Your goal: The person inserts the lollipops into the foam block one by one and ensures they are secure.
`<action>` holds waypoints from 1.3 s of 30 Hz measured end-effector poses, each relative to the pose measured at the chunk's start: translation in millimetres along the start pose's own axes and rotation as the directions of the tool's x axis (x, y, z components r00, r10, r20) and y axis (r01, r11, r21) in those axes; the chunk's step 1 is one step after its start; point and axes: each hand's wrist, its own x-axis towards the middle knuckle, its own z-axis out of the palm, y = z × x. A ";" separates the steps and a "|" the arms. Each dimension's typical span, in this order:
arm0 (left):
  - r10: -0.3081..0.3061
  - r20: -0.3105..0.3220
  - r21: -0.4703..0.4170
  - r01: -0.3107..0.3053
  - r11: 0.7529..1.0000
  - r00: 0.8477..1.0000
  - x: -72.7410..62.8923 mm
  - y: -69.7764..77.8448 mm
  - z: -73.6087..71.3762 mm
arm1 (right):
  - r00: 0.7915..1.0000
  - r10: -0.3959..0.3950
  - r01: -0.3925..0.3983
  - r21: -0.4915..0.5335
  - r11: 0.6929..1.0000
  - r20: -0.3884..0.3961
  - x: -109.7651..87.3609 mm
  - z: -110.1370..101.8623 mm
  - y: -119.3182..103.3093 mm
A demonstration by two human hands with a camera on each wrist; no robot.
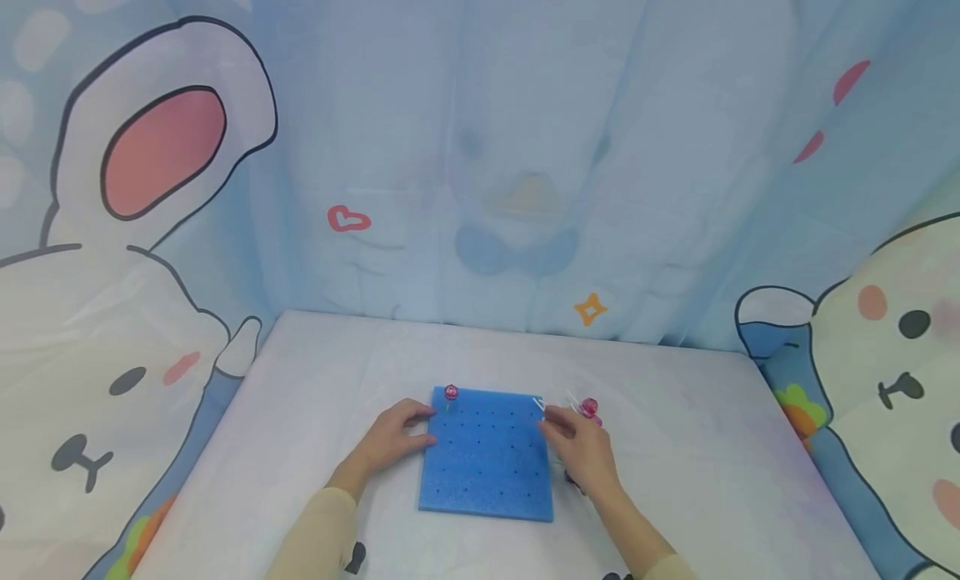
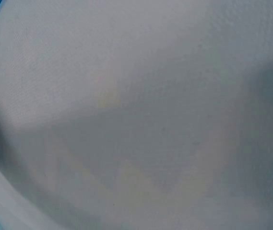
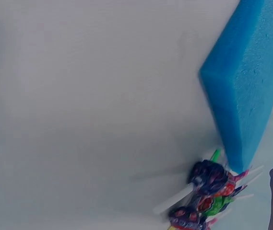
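A blue foam board point(image 1: 487, 459) with rows of small holes lies flat on the table. One red-wrapped lollipop point(image 1: 451, 392) stands upright near its far left corner. My left hand point(image 1: 390, 434) rests against the board's left edge, thumb and fingers apart. Over the board's far right corner, my right hand point(image 1: 581, 447) pinches a thin white lollipop stick point(image 1: 538, 403); the candy end is hidden. Beside the board, partly under that hand, are more wrapped lollipops point(image 1: 589, 407). In the right wrist view, dark, red and green wrapped lollipops point(image 3: 208, 177) lie by the board's side.
The table point(image 1: 675, 447) has a pale cloth. Behind and at both sides hangs a printed curtain point(image 1: 525, 105) with cartoon animals. The left wrist view shows mostly blurred pale cloth point(image 2: 126, 120).
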 end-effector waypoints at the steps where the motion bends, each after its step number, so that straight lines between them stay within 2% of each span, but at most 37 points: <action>1: -0.001 0.000 0.001 0.001 1.000 1.000 0.2 -0.6 0.2 | 1.000 0.008 -0.008 -0.010 1.000 0.001 -1.1 -2.0 1.8; 11: -0.009 0.009 -0.006 0.009 1.000 1.000 1.3 -0.7 -0.1 | 0.997 0.074 -0.076 -0.129 0.989 -0.019 -12.4 -18.3 13.3; 18: -0.006 0.011 0.004 0.006 1.000 1.000 2.1 0.8 0.5 | 0.986 0.162 -0.155 -0.182 0.971 0.027 -18.3 -28.0 22.2; 27: 0.000 0.011 0.018 0.000 1.000 1.000 2.1 -0.7 1.0 | 0.981 0.161 -0.124 -0.289 0.949 0.105 -23.1 -37.7 30.8; 34: -0.016 0.015 0.018 0.016 1.000 1.000 0.4 1.8 -0.4 | 0.964 0.202 -0.139 -0.326 0.935 0.170 -22.0 -36.5 34.0; 39: -0.010 0.011 0.013 0.010 1.000 1.000 0.5 1.9 -0.8 | 0.955 0.229 -0.153 -0.352 0.924 0.187 -20.1 -32.6 34.6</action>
